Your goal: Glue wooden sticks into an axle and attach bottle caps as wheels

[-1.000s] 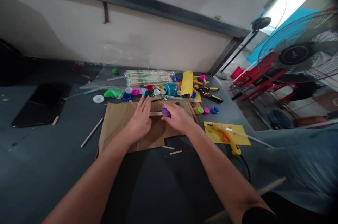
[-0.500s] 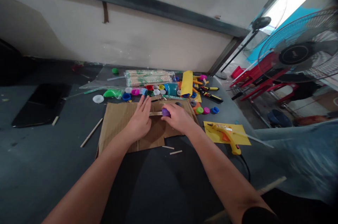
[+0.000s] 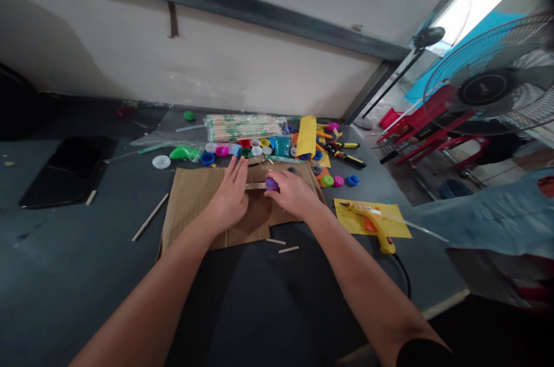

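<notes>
My left hand (image 3: 231, 195) lies over the cardboard sheet (image 3: 188, 197) with its fingers stretched forward and slightly apart. Thin wooden sticks (image 3: 255, 186) run crosswise from beneath that hand toward a purple bottle cap (image 3: 272, 184). My right hand (image 3: 291, 191) is closed on the cap, thumb on the near side and fingers over the top. The cap meets the right end of the sticks. Their left end is hidden by my left hand.
Behind the cardboard lie a pack of wooden sticks (image 3: 242, 127) and several coloured caps (image 3: 257, 151). A yellow glue gun (image 3: 374, 223) rests on yellow paper at right, near black-and-yellow pliers (image 3: 346, 157). A phone (image 3: 64, 173) lies left. Another person's blue clothing (image 3: 489, 220) shows at right.
Both hands, the cap and the sticks stay in place. At the right, the other person's blue clothing has shifted, uncovering more of the table's edge.
</notes>
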`<state>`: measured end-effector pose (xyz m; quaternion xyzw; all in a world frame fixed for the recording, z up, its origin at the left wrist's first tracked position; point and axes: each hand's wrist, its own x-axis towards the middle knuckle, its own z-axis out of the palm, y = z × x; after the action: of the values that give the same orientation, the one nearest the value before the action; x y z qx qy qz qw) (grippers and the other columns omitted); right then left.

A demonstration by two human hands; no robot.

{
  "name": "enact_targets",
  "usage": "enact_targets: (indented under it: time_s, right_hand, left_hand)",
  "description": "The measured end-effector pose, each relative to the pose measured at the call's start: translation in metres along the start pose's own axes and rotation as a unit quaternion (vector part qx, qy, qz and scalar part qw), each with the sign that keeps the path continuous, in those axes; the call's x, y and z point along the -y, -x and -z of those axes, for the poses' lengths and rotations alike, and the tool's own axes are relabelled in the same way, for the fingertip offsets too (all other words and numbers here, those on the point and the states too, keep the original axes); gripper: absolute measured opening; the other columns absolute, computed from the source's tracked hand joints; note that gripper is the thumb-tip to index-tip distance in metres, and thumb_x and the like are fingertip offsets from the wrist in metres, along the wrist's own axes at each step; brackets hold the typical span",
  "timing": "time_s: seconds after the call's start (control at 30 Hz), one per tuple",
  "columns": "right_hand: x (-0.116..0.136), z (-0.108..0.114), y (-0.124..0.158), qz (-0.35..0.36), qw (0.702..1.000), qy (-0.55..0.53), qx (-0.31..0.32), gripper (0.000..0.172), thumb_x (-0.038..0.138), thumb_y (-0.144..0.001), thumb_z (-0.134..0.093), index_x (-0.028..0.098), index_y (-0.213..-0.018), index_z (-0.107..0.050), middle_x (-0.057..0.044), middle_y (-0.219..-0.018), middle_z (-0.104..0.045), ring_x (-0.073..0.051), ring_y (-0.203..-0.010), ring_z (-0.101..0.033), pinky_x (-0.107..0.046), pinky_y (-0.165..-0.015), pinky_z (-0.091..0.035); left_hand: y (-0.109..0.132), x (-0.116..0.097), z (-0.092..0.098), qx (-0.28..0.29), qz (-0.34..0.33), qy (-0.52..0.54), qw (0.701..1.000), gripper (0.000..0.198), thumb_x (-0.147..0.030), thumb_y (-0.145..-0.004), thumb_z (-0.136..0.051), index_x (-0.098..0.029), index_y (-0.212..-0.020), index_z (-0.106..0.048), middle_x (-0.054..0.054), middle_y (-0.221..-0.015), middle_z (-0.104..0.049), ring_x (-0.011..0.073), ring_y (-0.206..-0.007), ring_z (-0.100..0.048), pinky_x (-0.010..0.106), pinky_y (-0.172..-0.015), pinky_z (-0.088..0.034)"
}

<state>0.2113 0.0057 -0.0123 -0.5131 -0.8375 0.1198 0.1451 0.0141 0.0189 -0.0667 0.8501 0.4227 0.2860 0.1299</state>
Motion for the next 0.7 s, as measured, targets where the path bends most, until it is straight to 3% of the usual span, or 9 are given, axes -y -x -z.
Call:
enact_targets:
  time_s: [0.7]
  right_hand:
    - [0.0007, -0.0014, -0.0010, -0.001, 1.000, -0.002, -0.002, 0.036, 0.024, -0.083, -0.068, 0.010, -0.115, -0.058, -0.015, -0.112, -0.063, -0.026, -0.105, -0.059, -0.040, -0.091, -0.046]
  left_hand:
    - [-0.0004, -0.0006, -0.0002, 0.002, -0.007, -0.005, 1.000, 0.083, -0.001, -0.075, -0.038, -0.008, -0.150, -0.004, 0.022, -0.155, -0.020, 0.0358, -0.145, -0.005, 0.059, -0.113, -0.024]
